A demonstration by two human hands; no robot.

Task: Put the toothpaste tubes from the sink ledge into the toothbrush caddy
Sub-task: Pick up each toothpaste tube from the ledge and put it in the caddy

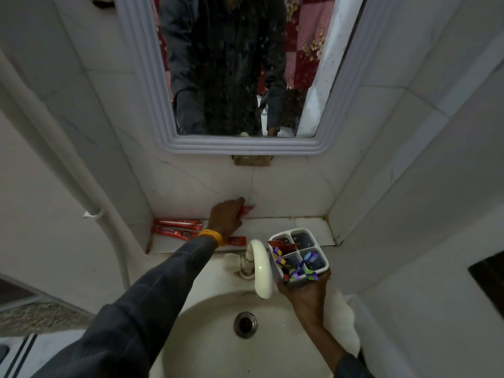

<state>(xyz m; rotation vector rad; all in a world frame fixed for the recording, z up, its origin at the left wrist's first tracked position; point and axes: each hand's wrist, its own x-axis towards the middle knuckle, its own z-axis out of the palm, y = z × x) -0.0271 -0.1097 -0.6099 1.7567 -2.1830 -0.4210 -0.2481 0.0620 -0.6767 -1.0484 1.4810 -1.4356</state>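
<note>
Several red toothpaste tubes lie on the white sink ledge [278, 224]. Two tubes [177, 227] rest side by side at the ledge's left end. A third tube [237, 240] pokes out from under my left wrist. My left hand [227, 216] reaches to the back of the ledge and closes on another red tube [246, 210] against the wall. My right hand [305, 289] holds the white four-compartment toothbrush caddy [298, 253] from below, right of the tap. Coloured brushes and one red tube stick out of its near-left compartment.
A cream tap [260, 268] arches over the basin [207, 328] between my hands, with the drain [245, 324] below. A framed mirror [231, 77] hangs above the ledge. Tiled walls close in left and right, and a white pipe [90, 192] runs down the left.
</note>
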